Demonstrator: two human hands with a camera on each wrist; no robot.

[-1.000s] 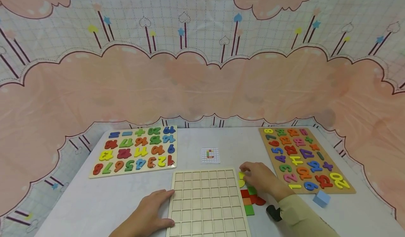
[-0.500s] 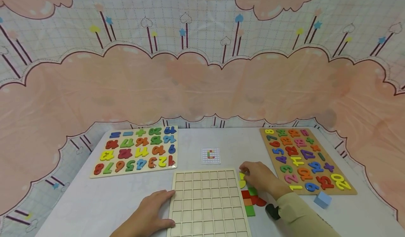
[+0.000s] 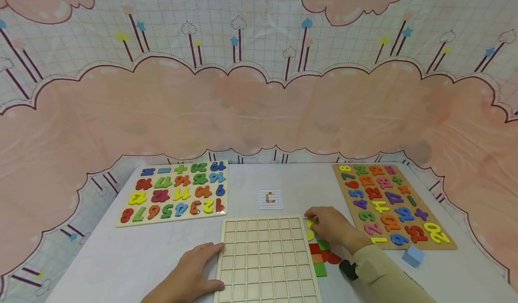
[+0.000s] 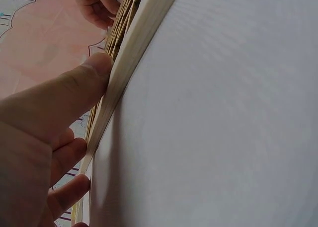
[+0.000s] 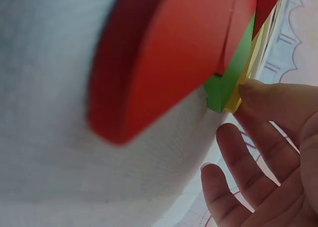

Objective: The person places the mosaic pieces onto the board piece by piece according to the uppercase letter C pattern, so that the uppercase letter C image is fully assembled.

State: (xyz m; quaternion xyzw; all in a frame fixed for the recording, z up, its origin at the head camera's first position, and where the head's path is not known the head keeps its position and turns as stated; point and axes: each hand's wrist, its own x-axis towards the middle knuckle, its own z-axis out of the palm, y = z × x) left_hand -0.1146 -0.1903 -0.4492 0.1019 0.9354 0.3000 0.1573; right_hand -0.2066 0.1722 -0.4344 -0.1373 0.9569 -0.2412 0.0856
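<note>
A pale wooden grid board point(image 3: 259, 262) lies at the front middle. My left hand point(image 3: 193, 269) rests at its left side; in the left wrist view the thumb point(image 4: 97, 68) and fingertips touch the board's edge. Beyond the board's upper right corner is my right hand point(image 3: 329, 224), over the yellow pieces point(image 3: 310, 235). In the right wrist view its thumb and forefinger pinch a yellow piece point(image 5: 234, 102), partly hidden behind a green piece point(image 5: 231, 80). Red pieces point(image 3: 314, 249), an orange piece point(image 3: 317, 258) and a green square point(image 3: 320, 269) lie along the board's right side.
A small pattern card point(image 3: 270, 199) lies behind the board. Number puzzle boards stand at left point(image 3: 171, 194) and right point(image 3: 392, 204). A blue block point(image 3: 413, 256) sits by the right one. The black wrist device point(image 3: 348, 269) is under the right sleeve point(image 3: 386, 271).
The right hand has edged very slightly left at the yellow pieces. The left hand keeps its place at the board, and the head view has shifted a little.
</note>
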